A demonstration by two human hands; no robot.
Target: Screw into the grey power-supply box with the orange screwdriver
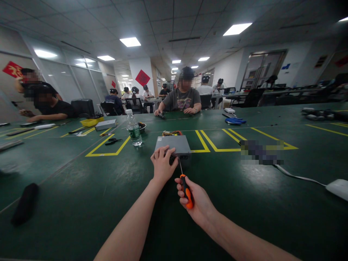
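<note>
A grey metal box [174,144], like a computer power supply with coloured wires at its far end, lies on the green table [81,203]. My left hand [162,165] grips its near left corner, fingers curled over the edge. My right hand [195,200] is closed round the orange-and-black handle of a screwdriver [186,189]. The thin shaft points up and away to the box's near face, close to my left fingers.
A water bottle [133,128] stands left of the box, with black pliers [112,141] beside it. A black object [25,203] lies at the near left, and a white device [338,188] with a cable at the right. A person [182,96] sits opposite; several others work behind.
</note>
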